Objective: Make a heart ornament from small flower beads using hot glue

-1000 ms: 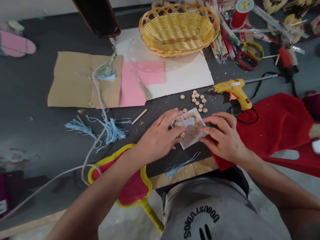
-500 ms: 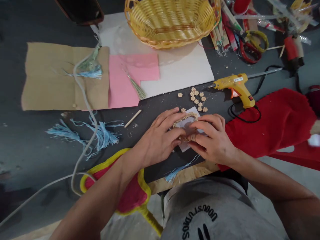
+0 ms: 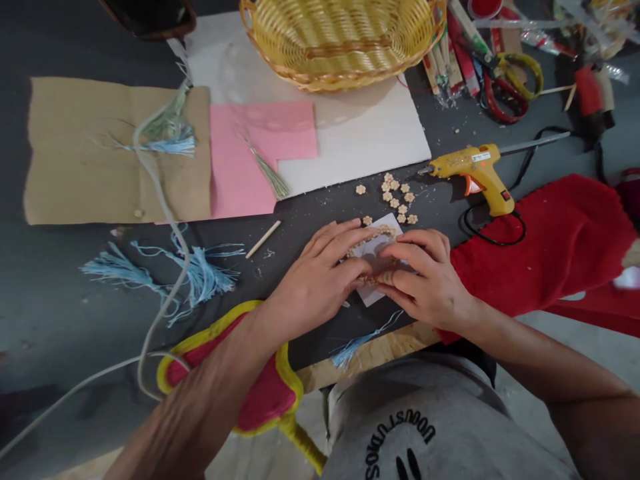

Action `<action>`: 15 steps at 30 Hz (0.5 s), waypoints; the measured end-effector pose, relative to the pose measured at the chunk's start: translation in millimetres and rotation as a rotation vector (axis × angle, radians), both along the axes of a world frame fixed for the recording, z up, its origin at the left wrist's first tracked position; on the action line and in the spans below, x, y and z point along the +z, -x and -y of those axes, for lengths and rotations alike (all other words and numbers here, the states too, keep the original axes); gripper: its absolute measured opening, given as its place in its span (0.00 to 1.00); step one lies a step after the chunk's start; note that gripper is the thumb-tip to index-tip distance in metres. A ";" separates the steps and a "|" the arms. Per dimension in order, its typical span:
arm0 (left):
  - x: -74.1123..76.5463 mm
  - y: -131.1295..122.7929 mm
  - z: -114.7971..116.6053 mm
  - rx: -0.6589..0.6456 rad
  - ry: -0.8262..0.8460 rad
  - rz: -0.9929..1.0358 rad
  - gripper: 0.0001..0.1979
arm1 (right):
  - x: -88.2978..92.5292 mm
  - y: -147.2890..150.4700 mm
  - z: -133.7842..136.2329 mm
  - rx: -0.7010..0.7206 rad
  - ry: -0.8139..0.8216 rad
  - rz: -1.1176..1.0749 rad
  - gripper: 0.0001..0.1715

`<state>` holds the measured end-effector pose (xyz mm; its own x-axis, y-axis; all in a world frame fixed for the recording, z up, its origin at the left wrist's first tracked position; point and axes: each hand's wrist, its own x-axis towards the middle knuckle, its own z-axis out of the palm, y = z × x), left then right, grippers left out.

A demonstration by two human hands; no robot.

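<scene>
A loop of small beige flower-shaped pieces (image 3: 385,229) lies over a small white card (image 3: 373,293) near the table's front edge. My left hand (image 3: 330,270) pinches the loop's near left side, thumb and fingers curled round it. From the other side, my right hand (image 3: 425,270) grips the same loop, its fingertips close to the left thumb. Part of the loop is hidden under my fingers. Just beyond the card are several loose wooden flower pieces (image 3: 394,193). A light-blue tassel (image 3: 353,350) rests at the edge below my hands.
A yellow glue gun (image 3: 483,175) and red felt (image 3: 540,247) are at right. Scissors (image 3: 510,87) and a wicker basket (image 3: 345,53) stand farther back. Left are brown paper (image 3: 75,153), pink paper (image 3: 240,153), blue tassels (image 3: 205,270) and a white cable (image 3: 163,200). A red-and-yellow paddle-shaped piece (image 3: 273,393) overhangs the edge.
Both hands stay on the loop with almost no change of grip. The view has shifted slightly, so the items on the left appear a little farther left.
</scene>
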<state>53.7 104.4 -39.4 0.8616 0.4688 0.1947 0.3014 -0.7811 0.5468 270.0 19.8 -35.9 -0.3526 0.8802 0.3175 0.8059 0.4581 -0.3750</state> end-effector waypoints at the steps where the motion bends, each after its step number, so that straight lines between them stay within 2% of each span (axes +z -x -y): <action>1: 0.0 0.0 0.1 0.003 0.001 0.003 0.06 | 0.0 0.2 0.0 -0.002 0.002 0.001 0.07; 6: -0.7 -0.3 0.4 0.009 -0.003 0.015 0.06 | -0.4 0.4 -0.5 -0.001 0.003 0.003 0.08; 15: 1.3 -1.7 -0.7 0.006 -0.002 0.011 0.06 | -0.6 -2.4 -1.3 0.015 0.016 -0.018 0.05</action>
